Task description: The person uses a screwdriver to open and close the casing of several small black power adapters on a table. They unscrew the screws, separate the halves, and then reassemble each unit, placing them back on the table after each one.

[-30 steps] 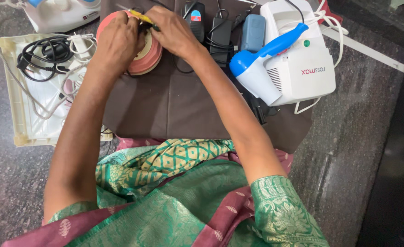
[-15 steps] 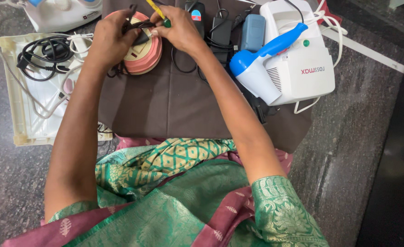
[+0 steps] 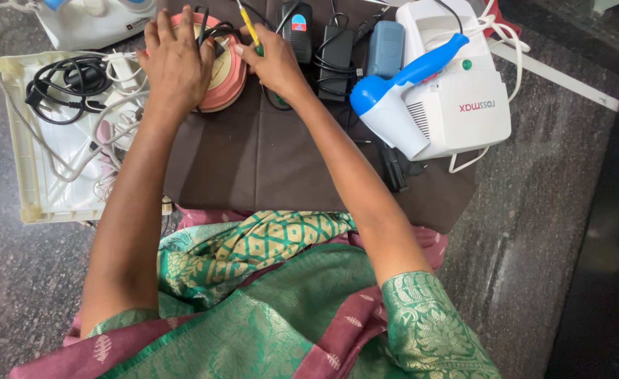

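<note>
A pink and cream round appliance (image 3: 226,77) with a black cord on top lies at the far edge of a brown cloth (image 3: 267,161). My left hand (image 3: 176,67) rests flat on it, fingers spread over its left side. My right hand (image 3: 273,64) is closed around a yellow-handled screwdriver (image 3: 248,27), whose tip points down at the appliance's right edge.
A blue hair dryer (image 3: 400,95) lies against a white boxy machine (image 3: 463,91) at the right. Black power adapters (image 3: 334,49) and a blue one (image 3: 385,45) sit behind. A cream tray (image 3: 36,189) with black and white cables is at the left. Dark stone floor surrounds.
My left hand has shifted from gripping the appliance's top to lying flat on it. The screwdriver now stands more upright at the appliance's right edge.
</note>
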